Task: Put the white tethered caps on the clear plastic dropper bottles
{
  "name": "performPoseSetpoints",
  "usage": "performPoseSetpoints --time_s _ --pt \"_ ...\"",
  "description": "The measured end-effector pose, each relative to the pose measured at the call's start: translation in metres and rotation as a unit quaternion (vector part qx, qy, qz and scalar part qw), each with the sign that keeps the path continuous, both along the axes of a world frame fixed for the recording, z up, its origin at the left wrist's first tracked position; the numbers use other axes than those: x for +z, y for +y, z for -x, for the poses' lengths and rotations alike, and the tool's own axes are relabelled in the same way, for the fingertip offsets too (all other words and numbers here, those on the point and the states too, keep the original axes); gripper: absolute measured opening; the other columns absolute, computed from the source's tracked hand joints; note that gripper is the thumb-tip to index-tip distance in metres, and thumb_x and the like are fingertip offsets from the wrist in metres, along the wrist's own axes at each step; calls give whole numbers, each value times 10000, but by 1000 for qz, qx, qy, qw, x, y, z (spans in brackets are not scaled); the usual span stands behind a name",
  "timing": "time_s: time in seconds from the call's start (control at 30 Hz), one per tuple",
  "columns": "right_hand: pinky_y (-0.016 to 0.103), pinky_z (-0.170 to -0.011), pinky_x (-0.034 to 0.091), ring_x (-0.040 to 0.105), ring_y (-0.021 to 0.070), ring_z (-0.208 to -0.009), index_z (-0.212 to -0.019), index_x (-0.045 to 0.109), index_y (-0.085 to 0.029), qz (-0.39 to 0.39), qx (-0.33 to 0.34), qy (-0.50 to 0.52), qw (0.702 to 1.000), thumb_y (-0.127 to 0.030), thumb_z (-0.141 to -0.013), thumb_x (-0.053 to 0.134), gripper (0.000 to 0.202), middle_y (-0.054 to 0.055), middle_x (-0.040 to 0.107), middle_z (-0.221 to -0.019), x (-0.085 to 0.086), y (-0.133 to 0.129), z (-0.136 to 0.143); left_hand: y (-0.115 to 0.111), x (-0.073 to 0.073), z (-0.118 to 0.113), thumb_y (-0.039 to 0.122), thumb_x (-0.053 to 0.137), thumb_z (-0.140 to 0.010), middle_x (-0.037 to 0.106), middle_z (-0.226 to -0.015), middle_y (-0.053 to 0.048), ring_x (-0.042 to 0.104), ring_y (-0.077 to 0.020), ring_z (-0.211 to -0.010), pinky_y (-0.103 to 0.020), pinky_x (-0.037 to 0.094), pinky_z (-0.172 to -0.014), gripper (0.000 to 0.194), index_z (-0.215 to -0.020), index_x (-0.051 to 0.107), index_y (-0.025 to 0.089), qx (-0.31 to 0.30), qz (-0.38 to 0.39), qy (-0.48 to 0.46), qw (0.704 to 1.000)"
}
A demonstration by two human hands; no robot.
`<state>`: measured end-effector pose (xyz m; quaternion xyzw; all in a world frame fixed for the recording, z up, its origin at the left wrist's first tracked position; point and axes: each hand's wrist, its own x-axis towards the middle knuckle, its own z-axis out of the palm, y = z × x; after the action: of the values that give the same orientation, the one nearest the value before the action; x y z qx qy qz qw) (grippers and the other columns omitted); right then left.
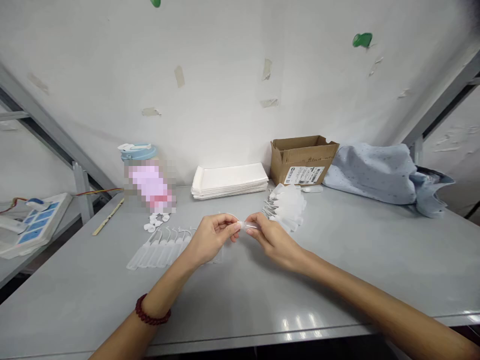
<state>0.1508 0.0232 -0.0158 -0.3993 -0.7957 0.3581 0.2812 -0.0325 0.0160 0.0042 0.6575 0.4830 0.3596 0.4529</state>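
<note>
Head view, looking down over a grey counter (337, 280).

Both hands meet just above the counter's middle. Left hand (210, 239): fingers curled in, thumb and forefinger pinched tight on one end of a small clear plastic piece (245, 226). Right hand (272, 235): same pinch grip, closed on the other end. The fingertips of the two hands almost touch, with the piece bridging the short gap between them.

The piece itself: see-through, colourless, slim, catching a little glare. Most of it is hidden by the fingers; its exact shape cannot be told. It is held off the counter, roughly level.

A dark red bead bracelet (152, 312) sits on the left wrist.

Around the hands:
- Just left of the left hand, a row of clear plastic tubes (159, 250) lies flat, side by side, with thin curved ends pointing away from the person.
- Beyond that row, a few small white caps (155, 222), loose.
- Just beyond the right hand, a heap of translucent pieces (287, 206).
- Farther back, against the wall: a stack of white trays (229, 181), an open cardboard box (302, 159) with a printed label, a pale blue cloth (375, 172) bunched at the right.
- A blue-lidded container (138, 151), its body blurred out, stands back left.
- A thin wooden stick (108, 216) lies near the left edge.
</note>
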Motion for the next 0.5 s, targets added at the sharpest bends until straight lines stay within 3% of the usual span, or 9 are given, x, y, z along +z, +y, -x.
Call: performPoseSetpoints --time_s 0.1,0.33,0.5 --pt "266 -551 376 451 138 -570 -943 472 -178 92 14 31 995 -365 -947 322 240 -10 488 -655 2 0 0 0 -2 -1 329 598 -793 590 -646 -8 547 -126 -597 -258 447 -639 202 -782 653 135 7 0 -14 1000" --pt "336 -670 412 551 220 -778 -1025 416 -158 -77 -16 -25 997 -240 -914 373 145 110 596 -884 -9 2 1 1 -3 2 356 609 -793 610 -650 -16 564 -130 -607 -268 456 -665 238 -809 662 124 5 44 -47 998" --pt "322 -673 399 532 189 -757 -968 437 -169 -25 10 14 1000 -260 -924 369 121 75 589 -861 -4 2 -2 0 -1 3 352 599 -800 606 -633 -15 569 -133 -587 -277 458 -657 236 -775 642 121 -13 35 -37 999"
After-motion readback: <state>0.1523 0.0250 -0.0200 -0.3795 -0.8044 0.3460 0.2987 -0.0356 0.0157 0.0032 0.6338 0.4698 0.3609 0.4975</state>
